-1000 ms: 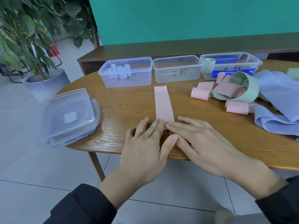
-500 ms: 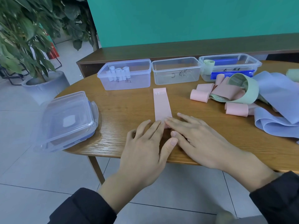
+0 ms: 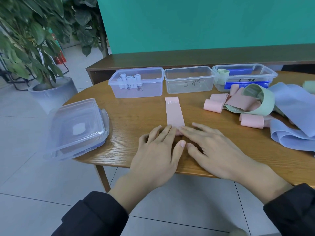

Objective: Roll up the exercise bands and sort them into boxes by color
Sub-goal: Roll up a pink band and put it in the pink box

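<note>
pink band [image 3: 174,113]: lies flat on the wooden table [image 3: 136,120], running from the middle box toward the person, "15" printed at its far end; its near end is under the fingertips and now a little closer to the middle box than a second ago – less flat strip shows.
left hand [image 3: 156,155]: fingers straight and together, pressing down on the band's near end.
right hand [image 3: 214,150]: fingers straight, slightly spread, pressing the same end; thumbs nearly touch.
middle box [image 3: 189,80]: clear, holds no rolls.
left box [image 3: 136,82]: left of the middle box, pale rolls inside.
right box [image 3: 243,75]: right of the middle box, a green roll inside.
loose bands [image 3: 252,106]: pink, green, blue – heaped right of the middle box.
lidded container [image 3: 76,126]: left of the middle box, nearer the person, at the table edge.
</note>
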Motion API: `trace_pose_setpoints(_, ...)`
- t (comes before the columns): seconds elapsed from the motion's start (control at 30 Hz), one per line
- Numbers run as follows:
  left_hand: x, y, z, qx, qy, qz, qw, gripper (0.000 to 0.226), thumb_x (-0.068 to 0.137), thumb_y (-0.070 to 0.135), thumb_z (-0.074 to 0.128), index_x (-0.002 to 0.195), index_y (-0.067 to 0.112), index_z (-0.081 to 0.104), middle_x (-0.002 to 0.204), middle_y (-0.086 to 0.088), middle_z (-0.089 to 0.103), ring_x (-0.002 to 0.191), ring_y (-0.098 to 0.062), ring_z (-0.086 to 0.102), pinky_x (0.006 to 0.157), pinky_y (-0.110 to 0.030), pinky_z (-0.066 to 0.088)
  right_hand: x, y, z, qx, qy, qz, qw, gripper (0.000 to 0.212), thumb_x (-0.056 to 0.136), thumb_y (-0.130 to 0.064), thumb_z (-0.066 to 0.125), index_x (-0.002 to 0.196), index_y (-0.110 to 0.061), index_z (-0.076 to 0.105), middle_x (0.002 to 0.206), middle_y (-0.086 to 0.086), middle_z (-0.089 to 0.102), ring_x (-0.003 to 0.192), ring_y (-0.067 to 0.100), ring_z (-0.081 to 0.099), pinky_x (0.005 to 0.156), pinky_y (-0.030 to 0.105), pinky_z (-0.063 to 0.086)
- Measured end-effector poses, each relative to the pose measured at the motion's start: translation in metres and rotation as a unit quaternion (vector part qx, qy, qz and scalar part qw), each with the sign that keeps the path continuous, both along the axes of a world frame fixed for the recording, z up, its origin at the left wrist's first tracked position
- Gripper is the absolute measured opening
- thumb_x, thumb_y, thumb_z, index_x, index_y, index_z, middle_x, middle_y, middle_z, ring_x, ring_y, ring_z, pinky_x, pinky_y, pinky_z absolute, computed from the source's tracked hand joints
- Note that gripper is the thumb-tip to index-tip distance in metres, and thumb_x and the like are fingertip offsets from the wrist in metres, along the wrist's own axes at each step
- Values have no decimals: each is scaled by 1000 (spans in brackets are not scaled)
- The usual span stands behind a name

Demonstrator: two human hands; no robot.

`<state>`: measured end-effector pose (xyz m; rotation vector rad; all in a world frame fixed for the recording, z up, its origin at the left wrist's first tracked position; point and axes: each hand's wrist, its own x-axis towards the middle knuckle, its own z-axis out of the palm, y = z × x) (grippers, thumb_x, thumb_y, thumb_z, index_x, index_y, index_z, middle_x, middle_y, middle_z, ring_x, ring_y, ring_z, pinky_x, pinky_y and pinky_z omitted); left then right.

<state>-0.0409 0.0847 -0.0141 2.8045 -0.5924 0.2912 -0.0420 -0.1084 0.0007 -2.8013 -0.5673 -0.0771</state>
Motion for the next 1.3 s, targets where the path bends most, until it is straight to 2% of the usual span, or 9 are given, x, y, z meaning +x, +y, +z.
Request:
trace_pose_setpoints(0.13, -1, 1, -2, -37, -27, 5, 999, 54, 103, 53, 18, 145, 36, 46, 153, 17, 45, 147, -6, 24, 117, -38, 28, 4, 0, 0, -4, 1, -6, 1000, 55, 105, -45, 29, 158, -39, 23, 163, -23, 23, 153, 4, 9, 125, 33, 13)
trace_pose_setpoints(0.3, 2, 1, 2, -10, -4, -3, 1000, 56, 103, 56, 17, 151, 36, 37, 158, 17, 37, 149, -10, 18, 118, -41, 23, 5, 2, 0, -3, -12, -10, 1000, 56, 105, -47, 27, 159, -36, 21, 164, -21, 20, 153, 5, 7, 125, 33, 14)
trace_pose_setpoints(0.43, 11, 1, 8, -14, 22, -11, 1000, 50, 106, 52, 23, 151, 36, 36, 159, 20, 34, 149, -10, 16, 117, -39, 20, 3, 2, 0, 28, -42, 0, 999, 56, 103, -46, 26, 157, -34, 32, 160, -21, 31, 151, 0, 13, 121, 30, 20)
trace_pose_setpoints(0.57, 17, 1, 9, -30, 33, -3, 999, 48, 107, 47, 27, 153, 34, 36, 161, 17, 31, 151, -10, 14, 118, -39, 17, 9, 1, -3, 25, -24, -1, 999, 53, 106, -39, 33, 159, -35, 26, 162, -21, 27, 151, 1, 14, 124, 31, 18)
trace_pose_setpoints(0.73, 20, 4, 7, -72, 4, -15, 997, 41, 106, 29, 40, 146, 32, 46, 154, 15, 43, 150, -11, 17, 117, -41, 27, 15, 2, 0, 17, -8, -11, 1000, 55, 106, -44, 30, 160, -35, 23, 164, -20, 23, 152, 4, 13, 123, 30, 13)
trace_pose_setpoints(0.9, 26, 2, 9, -31, 7, -17, 999, 44, 106, 33, 39, 150, 35, 40, 157, 19, 37, 151, -11, 17, 113, -41, 27, 22, 3, 2, 9, -5, -9, 1000, 57, 105, -45, 30, 160, -33, 21, 165, -17, 22, 152, 5, 13, 123, 32, 14)
trace_pose_setpoints(1.13, 35, 0, 10, -37, 6, -14, 999, 42, 108, 36, 35, 149, 33, 42, 156, 18, 38, 150, -9, 19, 114, -40, 24, 26, 3, 1, 31, -22, -4, 999, 56, 104, -42, 36, 158, -34, 28, 162, -17, 30, 151, 4, 17, 124, 39, 22)
trace_pose_setpoints(1.2, 38, -1, 10, -59, -5, -19, 998, 39, 107, 33, 38, 145, 31, 48, 154, 15, 43, 148, -9, 23, 114, -40, 27, 30, 3, 0, 30, -21, -4, 999, 56, 103, -41, 37, 158, -33, 27, 162, -16, 29, 151, 5, 18, 124, 38, 21)
trace_pose_setpoints(1.3, 44, 0, 8, -109, -40, -34, 993, 35, 102, 25, 44, 132, 28, 62, 139, 10, 59, 137, -11, 40, 107, -45, 43, 38, 3, -1, 27, -24, -7, 999, 58, 103, -41, 38, 159, -30, 28, 163, -14, 30, 151, 8, 20, 124, 36, 20)
